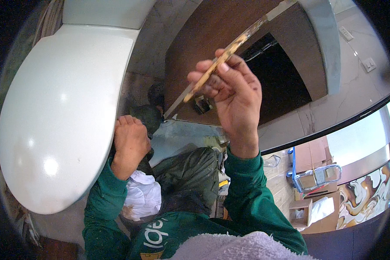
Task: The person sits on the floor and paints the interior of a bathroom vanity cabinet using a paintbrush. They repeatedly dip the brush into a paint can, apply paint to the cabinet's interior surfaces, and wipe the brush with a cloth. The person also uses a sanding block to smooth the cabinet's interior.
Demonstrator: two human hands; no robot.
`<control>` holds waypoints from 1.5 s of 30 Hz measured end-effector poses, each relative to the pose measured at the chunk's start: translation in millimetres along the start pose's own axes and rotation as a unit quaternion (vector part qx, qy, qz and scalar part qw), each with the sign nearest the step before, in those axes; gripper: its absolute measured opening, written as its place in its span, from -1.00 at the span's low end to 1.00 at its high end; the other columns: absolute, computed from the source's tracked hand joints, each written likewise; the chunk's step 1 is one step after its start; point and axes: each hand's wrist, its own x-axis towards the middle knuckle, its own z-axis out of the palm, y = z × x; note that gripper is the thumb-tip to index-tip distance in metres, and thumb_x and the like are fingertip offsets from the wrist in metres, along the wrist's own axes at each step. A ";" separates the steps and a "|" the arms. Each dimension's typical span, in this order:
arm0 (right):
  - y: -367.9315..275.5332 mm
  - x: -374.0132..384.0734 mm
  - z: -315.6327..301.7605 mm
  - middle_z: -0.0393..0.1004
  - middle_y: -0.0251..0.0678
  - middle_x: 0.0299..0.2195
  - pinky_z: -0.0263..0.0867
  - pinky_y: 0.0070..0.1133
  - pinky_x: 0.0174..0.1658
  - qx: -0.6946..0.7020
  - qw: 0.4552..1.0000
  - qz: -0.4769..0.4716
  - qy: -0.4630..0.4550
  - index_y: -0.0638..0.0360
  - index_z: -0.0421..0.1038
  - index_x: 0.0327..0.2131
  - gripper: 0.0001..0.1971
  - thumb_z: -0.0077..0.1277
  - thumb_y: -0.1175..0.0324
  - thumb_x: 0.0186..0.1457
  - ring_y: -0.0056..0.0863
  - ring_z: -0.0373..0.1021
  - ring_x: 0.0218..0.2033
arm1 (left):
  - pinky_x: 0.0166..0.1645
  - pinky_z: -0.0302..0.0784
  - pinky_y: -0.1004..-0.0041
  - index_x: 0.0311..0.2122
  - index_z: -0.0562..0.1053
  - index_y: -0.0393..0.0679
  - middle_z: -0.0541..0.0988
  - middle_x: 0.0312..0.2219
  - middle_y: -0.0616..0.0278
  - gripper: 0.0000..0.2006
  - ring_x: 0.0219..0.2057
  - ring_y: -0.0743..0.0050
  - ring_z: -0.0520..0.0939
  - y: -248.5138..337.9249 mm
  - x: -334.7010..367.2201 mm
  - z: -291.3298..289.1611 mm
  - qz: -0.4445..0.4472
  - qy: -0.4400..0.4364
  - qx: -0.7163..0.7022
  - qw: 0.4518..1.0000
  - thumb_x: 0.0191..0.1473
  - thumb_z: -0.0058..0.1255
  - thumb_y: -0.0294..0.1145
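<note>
My right hand (pixel 238 89) is raised in front of a brown wooden cabinet (pixel 195 39). It pinches a thin, yellowish stick-like tool (pixel 212 69) with dark stains, its far end darker and shiny near the cabinet's pale edge. Dark smudges mark the fingers. Low on the left, my left hand (pixel 132 141) is curled beside the closed white toilet lid (pixel 69 112); whatever is under its fingers is hidden. A crumpled white cloth (pixel 143 197) lies below that wrist, next to my dark trousers (pixel 190 177).
A dark rectangular opening (pixel 277 78) is in the cabinet. Marbled wall tiles with a switch plate (pixel 369 64) stand at the right. Beyond a dark-edged threshold are a blue trolley (pixel 305 180) with cardboard, an open box (pixel 300 212) and a swirl-patterned panel (pixel 364 197).
</note>
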 end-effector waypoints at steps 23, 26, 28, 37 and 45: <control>-17.4 19.6 -3.2 0.56 0.07 -0.19 0.59 -0.33 -0.12 -0.016 0.999 -0.048 0.012 0.36 0.31 0.02 -0.72 -0.15 0.43 0.30 -0.12 0.59 -0.17 | -0.03 0.42 0.23 -0.28 0.52 -0.30 0.53 -0.30 0.00 -0.60 -0.19 0.05 0.54 -0.9 -1.7 3.3 0.007 0.014 0.023 1.000 -0.20 0.23 -0.20; -8.7 10.0 -0.2 0.56 0.06 -0.20 0.61 -0.35 -0.15 -0.014 1.000 -0.023 0.016 0.37 0.30 0.02 -0.72 -0.16 0.44 0.30 -0.13 0.59 -0.18 | -0.03 0.43 0.23 -0.27 0.52 -0.31 0.53 -0.30 0.00 -0.59 -0.18 0.05 0.54 -0.3 -1.1 3.8 0.005 0.012 0.020 1.000 -0.20 0.24 -0.21; -7.9 6.0 0.6 0.56 0.06 -0.20 0.62 -0.37 -0.19 -0.015 1.000 -0.011 0.003 0.37 0.30 0.02 -0.72 -0.15 0.44 0.30 -0.14 0.60 -0.20 | -0.02 0.43 0.23 -0.27 0.52 -0.31 0.53 -0.29 0.00 -0.59 -0.18 0.05 0.54 -0.3 -1.1 3.7 0.003 0.009 0.013 1.000 -0.20 0.24 -0.21; -13.7 14.7 -2.6 0.56 0.04 -0.21 0.61 -0.38 -0.17 -0.010 0.999 -0.038 0.019 0.35 0.31 0.02 -0.73 -0.15 0.43 0.31 -0.16 0.60 -0.22 | 0.01 0.42 0.22 -0.24 0.52 -0.33 0.54 -0.27 -0.03 -0.56 -0.15 0.02 0.54 -1.0 -1.4 4.5 0.005 0.004 0.019 1.000 -0.20 0.27 -0.20; -12.8 7.5 0.9 0.56 0.06 -0.23 0.63 -0.40 -0.22 -0.021 0.999 -0.033 0.000 0.35 0.33 -0.01 -0.75 -0.12 0.43 0.31 -0.15 0.60 -0.21 | -0.01 0.44 0.21 -0.27 0.52 -0.30 0.54 -0.27 -0.02 -0.58 -0.15 0.04 0.54 -1.1 -1.3 4.4 0.006 0.006 0.011 1.000 -0.19 0.28 -0.19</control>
